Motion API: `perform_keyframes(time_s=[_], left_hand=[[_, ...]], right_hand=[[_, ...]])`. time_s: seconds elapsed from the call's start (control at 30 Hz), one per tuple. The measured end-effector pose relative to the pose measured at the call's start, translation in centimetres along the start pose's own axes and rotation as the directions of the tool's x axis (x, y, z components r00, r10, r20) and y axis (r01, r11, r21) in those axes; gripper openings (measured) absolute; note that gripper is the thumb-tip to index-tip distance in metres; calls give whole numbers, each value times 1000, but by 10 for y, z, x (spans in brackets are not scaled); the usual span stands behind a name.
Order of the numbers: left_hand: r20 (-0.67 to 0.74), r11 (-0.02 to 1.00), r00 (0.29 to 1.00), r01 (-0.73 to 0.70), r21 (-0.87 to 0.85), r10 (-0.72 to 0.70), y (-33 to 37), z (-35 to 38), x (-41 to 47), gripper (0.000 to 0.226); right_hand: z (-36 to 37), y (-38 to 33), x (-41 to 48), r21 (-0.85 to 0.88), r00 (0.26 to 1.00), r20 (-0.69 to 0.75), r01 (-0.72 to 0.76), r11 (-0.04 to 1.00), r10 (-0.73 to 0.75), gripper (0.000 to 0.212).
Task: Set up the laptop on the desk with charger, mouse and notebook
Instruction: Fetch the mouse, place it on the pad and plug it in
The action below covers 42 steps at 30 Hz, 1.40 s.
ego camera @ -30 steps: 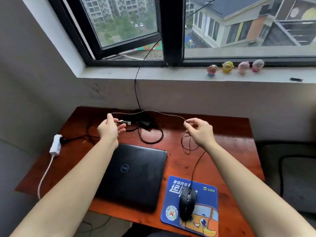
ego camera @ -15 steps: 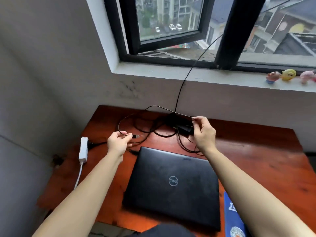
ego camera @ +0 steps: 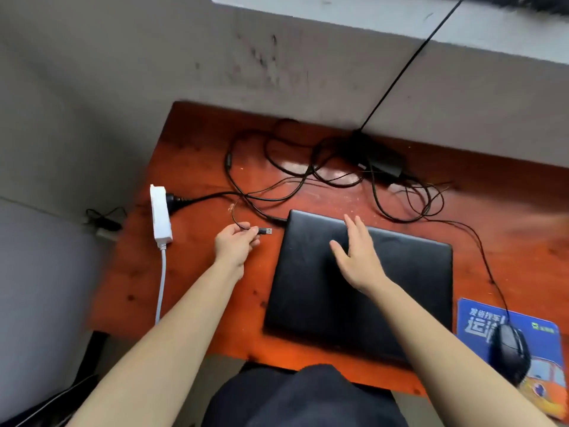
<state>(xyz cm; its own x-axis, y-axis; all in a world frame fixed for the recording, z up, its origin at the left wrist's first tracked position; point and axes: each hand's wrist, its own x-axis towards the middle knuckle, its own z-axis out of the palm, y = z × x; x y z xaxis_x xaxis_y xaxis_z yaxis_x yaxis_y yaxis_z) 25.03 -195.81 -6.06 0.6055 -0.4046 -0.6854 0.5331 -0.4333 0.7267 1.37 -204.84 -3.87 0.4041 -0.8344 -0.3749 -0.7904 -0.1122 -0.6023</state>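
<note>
A closed black laptop (ego camera: 409, 282) lies flat on the red-brown desk (ego camera: 191, 272). My left hand (ego camera: 235, 243) pinches the mouse's USB plug (ego camera: 266, 231), its metal end pointing at the laptop's left edge, a short gap away. My right hand (ego camera: 358, 255) rests open and flat on the laptop lid. The black mouse (ego camera: 509, 349) sits on a blue mouse pad (ego camera: 545, 365) at the right, its thin cable running back across the desk. The charger brick (ego camera: 386, 163) lies among tangled black cables at the desk's back. No notebook is in view.
A white power strip (ego camera: 160, 214) lies at the desk's left edge with a black plug in it and a white cord hanging down. A black cable (ego camera: 406, 66) climbs the grey wall to the sill. My dark-clothed lap (ego camera: 301, 396) is under the front edge.
My right hand let go of the cable near the charger and came down flat on the laptop lid. My left hand brought the USB plug lower, close to the laptop's left edge. The view tilted down.
</note>
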Motion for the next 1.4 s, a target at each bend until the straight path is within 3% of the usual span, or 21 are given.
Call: perform_keyframes(time_s=[0.1, 0.37, 0.43, 0.53, 0.67, 0.77, 0.87, 0.97, 1.07, 1.13, 1.23, 1.4], left_hand=[[-26, 999, 999, 24, 47, -23, -21, 2, 8, 10], [7, 970, 998, -59, 235, 59, -31, -3, 2, 8], [59, 984, 998, -31, 176, 21, -33, -3, 2, 10], [124, 999, 992, 5, 50, -11, -40, -6, 1, 9], [140, 993, 988, -79, 83, 66, -50, -8, 3, 11], [137, 966, 973, -209, 154, 189, -60, -8, 3, 36], [196, 838, 880, -473, 272, 433, -69, -7, -3, 76], [284, 575, 744, -655, 491, 605, -72, -7, -4, 62], [343, 419, 697, -676, 606, 629, -75, -10, -6, 27], [376, 303, 700, -642, 705, 608, -73, -13, -6, 26], [432, 218, 701, -634, 742, 568, -63, -23, -1, 29], [554, 124, 593, -740, 661, 585, -58, -32, 9, 25]], right_hand=[[32, -1, 2, -150, 998, -12, 65, 987, -68, 65], [76, 13, 2, -433, 978, -151, 66, 899, -144, 65], [82, 13, 3, -490, 967, -195, 49, 870, -164, 66], [91, 13, 4, -515, 956, -235, 29, 856, -174, 67], [92, 15, 4, -512, 944, -271, 23, 859, -187, 66], [94, 15, 4, -501, 938, -288, 25, 865, -194, 65], [94, 16, 4, -500, 932, -300, 29, 865, -204, 65], [94, 15, 4, -495, 933, -300, 27, 868, -200, 65], [94, 13, 3, -494, 931, -305, 26, 869, -201, 65], [94, 13, 3, -495, 931, -306, 25, 869, -201, 65], [94, 14, 4, -493, 926, -315, 26, 870, -206, 64], [95, 15, 4, -499, 922, -322, 27, 866, -213, 64]])
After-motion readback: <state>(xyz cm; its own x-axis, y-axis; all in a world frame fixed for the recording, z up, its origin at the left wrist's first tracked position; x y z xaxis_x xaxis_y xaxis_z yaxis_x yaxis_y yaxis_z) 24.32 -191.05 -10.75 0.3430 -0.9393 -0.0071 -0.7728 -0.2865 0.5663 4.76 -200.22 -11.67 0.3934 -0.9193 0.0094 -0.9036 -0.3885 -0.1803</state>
